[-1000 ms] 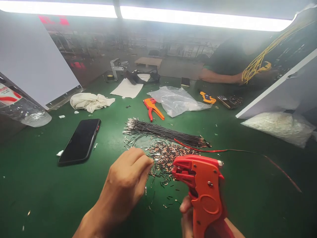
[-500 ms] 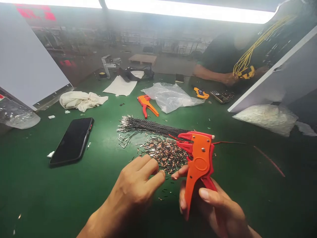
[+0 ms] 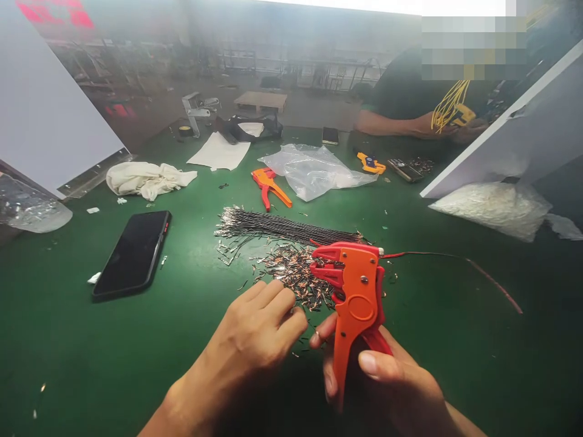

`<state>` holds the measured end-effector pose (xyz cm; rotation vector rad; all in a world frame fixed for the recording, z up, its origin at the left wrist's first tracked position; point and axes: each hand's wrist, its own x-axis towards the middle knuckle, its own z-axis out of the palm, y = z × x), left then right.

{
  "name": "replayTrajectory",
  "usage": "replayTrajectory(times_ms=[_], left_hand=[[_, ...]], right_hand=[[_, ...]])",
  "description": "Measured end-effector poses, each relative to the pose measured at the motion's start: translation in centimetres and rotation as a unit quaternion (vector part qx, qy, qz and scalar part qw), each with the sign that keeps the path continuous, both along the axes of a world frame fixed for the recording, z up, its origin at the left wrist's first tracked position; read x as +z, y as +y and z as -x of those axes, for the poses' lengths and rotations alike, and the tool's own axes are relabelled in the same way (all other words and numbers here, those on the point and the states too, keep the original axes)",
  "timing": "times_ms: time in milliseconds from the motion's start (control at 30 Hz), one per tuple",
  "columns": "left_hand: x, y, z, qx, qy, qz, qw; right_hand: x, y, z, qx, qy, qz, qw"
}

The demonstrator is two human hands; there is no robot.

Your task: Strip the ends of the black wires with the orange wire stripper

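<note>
One stripper [image 3: 356, 297] gripped between right fingers [image 3: 371, 364].

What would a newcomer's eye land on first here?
The bright orange pistol-shaped wire stripper stands out, gripped in the right hand, low centre. Beside its jaws, a glinting heap of coppery cut wire ends on the green table, with the left hand at the heap's near edge.
</note>
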<state>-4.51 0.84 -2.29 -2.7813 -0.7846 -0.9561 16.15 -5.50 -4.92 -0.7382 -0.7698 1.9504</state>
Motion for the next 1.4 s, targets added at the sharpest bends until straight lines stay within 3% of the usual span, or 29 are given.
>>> replayTrajectory(times_ms=[267, 633, 833, 967, 1067, 1233, 1400], left_hand=[[0.4, -0.2, 0.1, -0.030, 0.007, 0.043, 0.999], [0.1, -0.5, -0.7, -0.040, 0.010, 0.041, 0.998], [-0.1, 0.9, 1.2, -0.028, 0.023, -0.015, 0.999], [0.2, 1.4, 2.5, 0.011, 0.021, 0.027, 0.999], [0.5, 0.9, 2.3, 0.020, -0.014, 0.042, 0.999], [0.4, 0.6, 1.9, 0.047, -0.008, -0.002, 0.999], [0.0, 0.6, 1.7, 0.029, -0.015, -0.005, 0.999]], right_hand=[[-0.1, -0.4, 0.0, -0.004, 0.039, 0.028, 0.999], [-0.4, -0.7, 0.3, 0.017, 0.079, 0.037, 0.996], [-0.3, -0.7, 0.4, 0.022, 0.061, 0.018, 0.998], [0.1, -0.6, 0.1, -0.011, 0.024, -0.005, 1.000], [0.4, -0.3, -0.4, -0.047, -0.004, -0.010, 0.999], [0.7, 0.1, -0.8, -0.045, -0.032, -0.028, 0.998], [0.7, 0.1, -0.6, -0.052, -0.035, -0.029, 0.998]])
